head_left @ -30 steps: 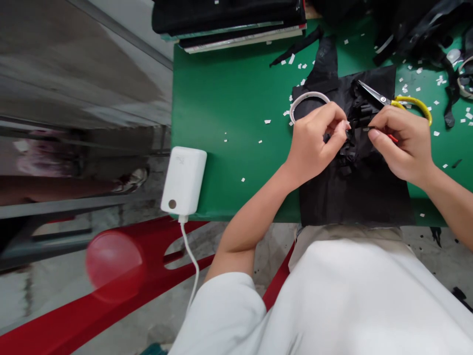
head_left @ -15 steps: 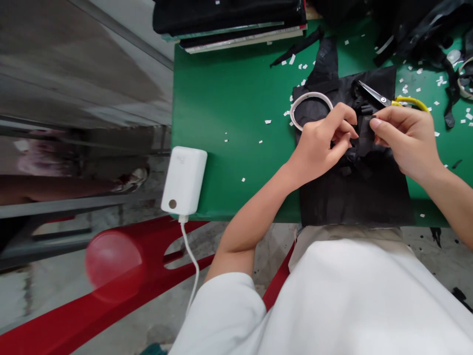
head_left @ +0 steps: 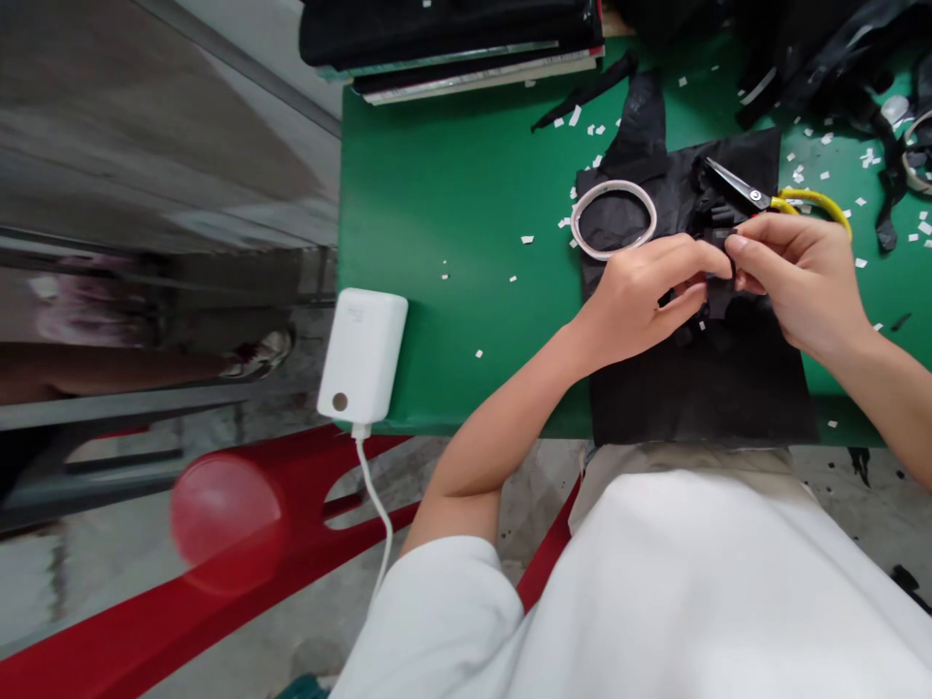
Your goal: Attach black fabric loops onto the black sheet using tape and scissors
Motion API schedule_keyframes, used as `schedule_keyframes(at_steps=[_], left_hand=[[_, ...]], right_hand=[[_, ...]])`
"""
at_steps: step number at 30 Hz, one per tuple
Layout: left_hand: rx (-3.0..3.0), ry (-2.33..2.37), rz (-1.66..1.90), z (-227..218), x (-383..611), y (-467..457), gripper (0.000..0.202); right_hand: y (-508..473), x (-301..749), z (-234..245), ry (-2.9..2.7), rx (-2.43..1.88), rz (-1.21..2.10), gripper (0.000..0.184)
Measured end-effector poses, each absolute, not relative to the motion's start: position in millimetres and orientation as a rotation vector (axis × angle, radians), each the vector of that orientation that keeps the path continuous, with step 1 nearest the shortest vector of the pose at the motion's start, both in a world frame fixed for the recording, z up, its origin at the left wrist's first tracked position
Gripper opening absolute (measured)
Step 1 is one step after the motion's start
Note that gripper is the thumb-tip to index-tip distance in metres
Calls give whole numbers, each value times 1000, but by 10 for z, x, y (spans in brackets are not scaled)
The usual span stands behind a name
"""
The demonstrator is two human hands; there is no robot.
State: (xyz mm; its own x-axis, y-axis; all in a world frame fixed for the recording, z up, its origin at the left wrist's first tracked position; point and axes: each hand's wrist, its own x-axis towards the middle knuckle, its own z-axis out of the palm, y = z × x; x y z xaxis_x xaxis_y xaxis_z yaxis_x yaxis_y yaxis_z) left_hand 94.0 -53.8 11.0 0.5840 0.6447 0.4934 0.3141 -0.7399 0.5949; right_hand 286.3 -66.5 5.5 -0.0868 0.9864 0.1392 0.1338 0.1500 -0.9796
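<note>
Over a black sheet [head_left: 699, 398] at the table's front, my right hand [head_left: 808, 277] pinches a small black scrap [head_left: 732, 238] between thumb and fingertips. My left hand [head_left: 651, 291] reaches in from the other side, index finger stretched to the scrap and thumb held apart below it. Small black pieces lie on the sheet under both hands, partly hidden. A roll of tape [head_left: 579, 221], seen as a pale ring, lies just beyond my left hand. Scissors [head_left: 753, 197] with yellow handles lie beyond my right hand, blades apart.
White paper bits dot the green table [head_left: 437, 194]. A white power bank [head_left: 362, 354] with a cable sits at the left edge. Books [head_left: 481, 78] and black cloth are stacked at the back; black scraps [head_left: 815, 68] heap at back right. A red chair [head_left: 291, 524] stands left.
My left hand has moved a little right, its index finger straightening until it meets the right fingertips. My right hand keeps its pinch, almost in place.
</note>
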Motion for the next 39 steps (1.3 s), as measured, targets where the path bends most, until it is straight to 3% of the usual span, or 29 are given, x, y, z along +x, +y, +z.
schedule_keyframes(at_steps=[6, 25, 33, 39], left_hand=[[2319, 882, 1043, 129, 965, -544, 10], [2099, 978, 1042, 122, 1010, -550, 40], [2096, 991, 1035, 159, 1000, -556, 33], [2120, 990, 1055, 148, 1003, -555, 24]], right_hand=[[-683, 2827, 80, -1431, -1132, 1059, 22], [-819, 2699, 153, -1568, -1160, 751, 12], [-832, 2703, 160, -1614, -1166, 704, 11], [-829, 2721, 180, -1790, -1131, 472, 11]])
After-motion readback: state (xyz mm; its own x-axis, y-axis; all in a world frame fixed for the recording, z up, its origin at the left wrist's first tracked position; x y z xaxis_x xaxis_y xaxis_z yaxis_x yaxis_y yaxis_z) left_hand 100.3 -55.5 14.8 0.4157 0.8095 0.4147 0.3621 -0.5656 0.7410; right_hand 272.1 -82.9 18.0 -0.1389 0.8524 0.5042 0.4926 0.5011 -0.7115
